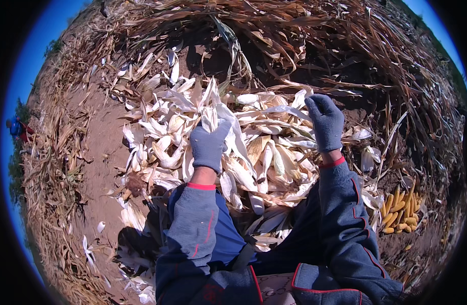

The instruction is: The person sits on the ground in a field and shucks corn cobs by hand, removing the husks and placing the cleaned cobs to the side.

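Observation:
My left hand [209, 143], in a grey knit glove, is closed around the base of a corn ear in pale husk [209, 114]; loose husk leaves hang from it to the right. How much of the cob is bare cannot be told. My right hand [325, 120], gloved alike, is raised to the right with its fingers curled, and a long strip of dry husk [288, 110] runs leftward from its fingertips. Beneath both hands lies a broad heap of pale corn husks [252, 175], reaching down between my legs.
Husked yellow corn cobs [401, 209] lie piled on the soil at the lower right. Dry corn stalks [370, 42] are heaped along the top and right. Bare soil [104, 133] shows at left. A person [16, 127] in blue and red is far off at the left edge.

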A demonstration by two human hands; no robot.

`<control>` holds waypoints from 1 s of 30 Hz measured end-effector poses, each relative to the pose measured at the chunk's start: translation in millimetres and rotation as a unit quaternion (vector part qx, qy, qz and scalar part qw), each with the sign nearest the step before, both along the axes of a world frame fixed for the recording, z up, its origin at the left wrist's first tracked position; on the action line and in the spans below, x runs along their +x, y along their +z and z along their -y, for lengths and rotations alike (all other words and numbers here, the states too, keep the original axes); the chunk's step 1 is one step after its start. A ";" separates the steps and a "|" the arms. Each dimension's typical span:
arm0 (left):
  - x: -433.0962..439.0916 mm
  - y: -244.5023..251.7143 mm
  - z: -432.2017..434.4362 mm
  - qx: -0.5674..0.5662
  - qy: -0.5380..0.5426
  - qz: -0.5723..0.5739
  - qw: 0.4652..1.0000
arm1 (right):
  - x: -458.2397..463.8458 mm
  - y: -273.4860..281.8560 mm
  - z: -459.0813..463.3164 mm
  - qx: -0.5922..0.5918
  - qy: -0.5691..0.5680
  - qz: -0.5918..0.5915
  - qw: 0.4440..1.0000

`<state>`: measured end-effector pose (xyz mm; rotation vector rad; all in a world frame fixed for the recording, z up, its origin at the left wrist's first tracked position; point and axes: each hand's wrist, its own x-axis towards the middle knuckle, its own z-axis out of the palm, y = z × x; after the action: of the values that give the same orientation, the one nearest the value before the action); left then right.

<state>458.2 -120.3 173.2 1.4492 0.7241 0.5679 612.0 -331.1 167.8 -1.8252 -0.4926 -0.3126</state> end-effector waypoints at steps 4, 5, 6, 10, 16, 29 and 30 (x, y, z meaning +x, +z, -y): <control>1.4 -8.7 -1.1 -0.074 -0.016 0.023 0.997 | 13.5 -15.7 8.1 -0.136 -0.011 0.041 0.990; 1.6 -9.0 0.3 -0.090 -0.024 0.034 0.995 | 14.3 -19.5 8.2 -0.205 0.006 0.048 0.977; 1.1 -7.9 0.8 -0.088 -0.038 0.028 0.995 | 6.8 -19.9 2.1 -0.243 0.026 0.031 0.969; 1.0 -1.0 7.7 -0.070 -0.039 0.025 0.996 | -10.0 -21.3 -19.3 -0.185 0.089 0.014 0.979; 4.1 -0.2 13.7 -0.074 -0.054 0.039 0.995 | -24.4 -16.9 -25.2 -0.121 0.293 -0.151 0.936; -0.6 -5.3 -2.1 -0.011 -0.004 0.040 0.999 | -48.9 -21.0 -37.9 -0.146 0.329 -0.106 0.927; -0.8 -9.4 -6.3 -0.003 -0.003 0.012 1.000 | -47.7 -19.3 -38.3 -0.151 0.320 -0.096 0.930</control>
<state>457.4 -114.0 163.8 1.4352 0.7022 0.5778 564.3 -292.8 148.5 -1.8485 -0.9994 0.4059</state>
